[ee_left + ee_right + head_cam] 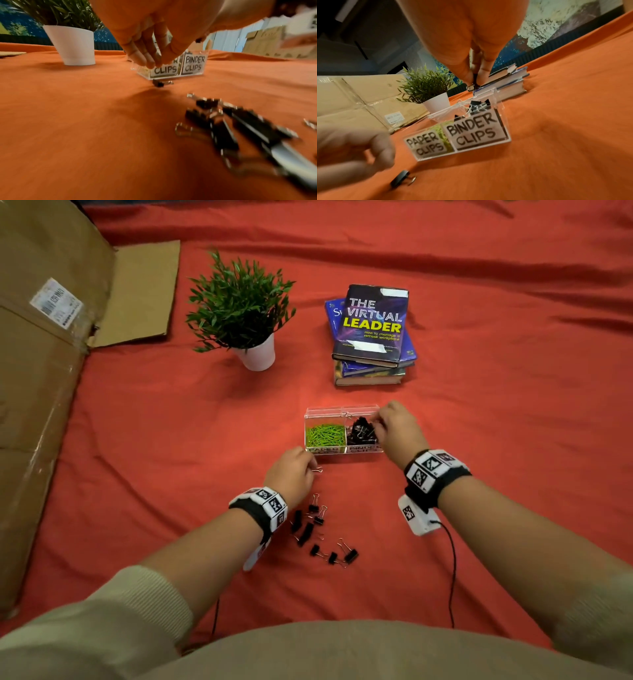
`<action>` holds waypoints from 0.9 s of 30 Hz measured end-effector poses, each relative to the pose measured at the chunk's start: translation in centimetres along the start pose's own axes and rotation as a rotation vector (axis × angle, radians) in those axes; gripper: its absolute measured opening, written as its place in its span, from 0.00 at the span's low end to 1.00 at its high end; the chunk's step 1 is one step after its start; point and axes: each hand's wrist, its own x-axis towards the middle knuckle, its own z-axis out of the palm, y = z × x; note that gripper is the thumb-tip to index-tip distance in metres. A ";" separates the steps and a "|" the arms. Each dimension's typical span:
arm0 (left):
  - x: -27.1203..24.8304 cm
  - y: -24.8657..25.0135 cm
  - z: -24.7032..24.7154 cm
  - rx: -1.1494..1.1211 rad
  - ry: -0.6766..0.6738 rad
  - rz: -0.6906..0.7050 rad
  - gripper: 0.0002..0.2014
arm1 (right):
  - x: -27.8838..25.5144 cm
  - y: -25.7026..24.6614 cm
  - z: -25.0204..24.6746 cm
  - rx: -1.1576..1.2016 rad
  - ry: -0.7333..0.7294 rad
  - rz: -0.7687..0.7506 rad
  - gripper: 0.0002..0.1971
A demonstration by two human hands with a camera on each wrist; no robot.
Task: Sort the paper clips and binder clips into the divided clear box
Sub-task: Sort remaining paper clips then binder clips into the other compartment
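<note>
The divided clear box [343,453] stands on the red cloth, with green paper clips [324,434] in its left part and black binder clips [361,430] in its right part. My right hand [378,422] hovers over the right part and pinches a binder clip [471,86] between thumb and finger. In front of the box's left end, my left hand [308,468] hangs with its fingers [147,60] pointing down and holds nothing. One binder clip [161,84] lies on the cloth just below them. Several loose binder clips [318,529] lie nearer me.
A potted plant [246,313] stands behind the box to the left, and a stack of books [373,333] to the right. Flattened cardboard [41,354] covers the left side. A black cable [452,559] trails from my right wrist.
</note>
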 end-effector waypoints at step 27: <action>-0.7 -1.7 1.6 0.090 -0.150 -0.075 0.10 | 2.0 -2.0 3.0 -0.347 -0.099 -0.124 0.19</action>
